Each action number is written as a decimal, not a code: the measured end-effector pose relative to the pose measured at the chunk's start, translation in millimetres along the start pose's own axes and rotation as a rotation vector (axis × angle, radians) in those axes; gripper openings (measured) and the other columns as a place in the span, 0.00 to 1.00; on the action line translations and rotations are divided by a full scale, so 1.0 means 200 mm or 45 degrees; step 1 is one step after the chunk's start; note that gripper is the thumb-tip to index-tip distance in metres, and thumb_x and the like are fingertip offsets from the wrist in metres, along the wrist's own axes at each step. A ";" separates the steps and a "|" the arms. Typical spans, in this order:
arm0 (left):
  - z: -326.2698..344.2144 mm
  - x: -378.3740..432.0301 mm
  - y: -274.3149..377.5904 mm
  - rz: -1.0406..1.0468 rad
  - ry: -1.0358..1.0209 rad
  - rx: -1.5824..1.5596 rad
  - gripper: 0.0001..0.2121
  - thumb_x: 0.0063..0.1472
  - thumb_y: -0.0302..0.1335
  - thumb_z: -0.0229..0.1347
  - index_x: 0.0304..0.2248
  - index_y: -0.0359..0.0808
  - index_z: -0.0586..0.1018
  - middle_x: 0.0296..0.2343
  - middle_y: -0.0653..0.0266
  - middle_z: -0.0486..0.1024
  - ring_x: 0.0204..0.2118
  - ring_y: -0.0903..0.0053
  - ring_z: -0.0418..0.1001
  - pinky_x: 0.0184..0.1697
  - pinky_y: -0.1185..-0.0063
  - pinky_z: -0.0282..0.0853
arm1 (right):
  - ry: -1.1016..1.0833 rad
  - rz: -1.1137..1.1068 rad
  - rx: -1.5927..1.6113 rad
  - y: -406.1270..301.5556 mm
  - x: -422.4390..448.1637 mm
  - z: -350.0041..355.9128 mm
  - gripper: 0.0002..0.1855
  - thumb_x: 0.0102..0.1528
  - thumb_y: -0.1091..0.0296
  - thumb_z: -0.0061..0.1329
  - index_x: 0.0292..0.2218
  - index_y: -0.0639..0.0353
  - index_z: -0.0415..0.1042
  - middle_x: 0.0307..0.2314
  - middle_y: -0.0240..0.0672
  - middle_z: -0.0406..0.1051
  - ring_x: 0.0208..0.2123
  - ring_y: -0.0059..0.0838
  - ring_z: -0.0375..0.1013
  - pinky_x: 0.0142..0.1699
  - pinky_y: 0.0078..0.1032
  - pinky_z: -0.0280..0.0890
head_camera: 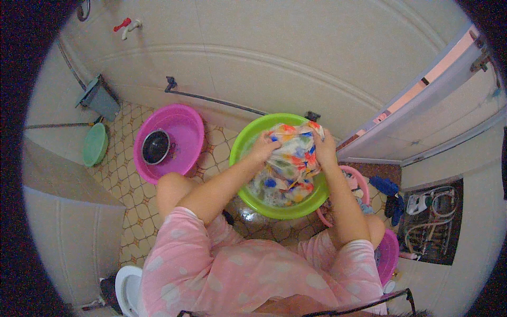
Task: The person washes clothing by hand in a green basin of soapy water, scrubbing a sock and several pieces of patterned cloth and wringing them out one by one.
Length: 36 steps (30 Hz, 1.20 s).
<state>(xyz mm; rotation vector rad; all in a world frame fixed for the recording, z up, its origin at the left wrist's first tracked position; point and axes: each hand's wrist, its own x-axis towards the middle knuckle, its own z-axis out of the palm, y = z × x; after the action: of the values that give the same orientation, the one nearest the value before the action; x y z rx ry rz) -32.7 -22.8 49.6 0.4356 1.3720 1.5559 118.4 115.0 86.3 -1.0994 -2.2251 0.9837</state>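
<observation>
A wet white cloth [293,154] with red, blue, green and yellow patches bunches up in a lime-green plastic basin [283,214]. My left hand [264,147] grips its left edge, thumb on top of the fabric. On the opposite side, my right hand [324,148] clasps the upper right part near the basin's rim. The cloth's upper part is raised between both hands, while its lower folds lie in sudsy water [259,194]. Fabric hides some of my fingertips and most of the basin's floor.
Left of me sits a magenta basin [190,134] holding a dark metal-rimmed bowl [156,146]. A pink basin [363,186] with clothes stands at right, near blue cloth [384,185] on the tiled floor [136,226]. A pipe [222,102] runs along the wall beneath a red-handled tap [126,27].
</observation>
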 end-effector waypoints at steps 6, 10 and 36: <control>-0.05 -0.02 -0.12 0.521 0.241 1.498 0.25 0.47 0.31 0.50 0.47 0.41 0.59 0.38 0.47 0.62 0.41 0.58 0.62 0.45 0.68 0.56 | -0.472 -0.179 -0.391 -0.08 -0.12 0.12 0.27 0.47 0.57 0.42 0.48 0.52 0.54 0.42 0.55 0.54 0.46 0.47 0.55 0.48 0.35 0.53; -0.07 0.02 -0.20 0.453 0.114 1.737 0.24 0.48 0.35 0.48 0.47 0.41 0.61 0.36 0.44 0.63 0.40 0.56 0.61 0.45 0.70 0.56 | -0.561 -0.119 -0.473 0.10 -0.15 0.29 0.31 0.45 0.57 0.45 0.49 0.53 0.52 0.43 0.54 0.53 0.45 0.49 0.56 0.48 0.35 0.52; -0.01 0.22 -0.39 -0.256 -0.196 -0.336 0.16 0.53 0.46 0.43 0.27 0.41 0.69 0.23 0.65 0.69 0.24 0.79 0.67 0.29 0.79 0.64 | -0.586 -0.209 -0.462 -0.21 -0.26 0.36 0.16 0.50 0.63 0.36 0.37 0.66 0.63 0.23 0.51 0.66 0.27 0.46 0.66 0.31 0.37 0.60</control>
<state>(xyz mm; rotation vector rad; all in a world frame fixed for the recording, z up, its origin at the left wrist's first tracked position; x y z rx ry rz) -21.4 4.3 -36.4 0.2413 1.0424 1.4791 80.1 27.1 67.5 -0.8726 -2.9037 0.8465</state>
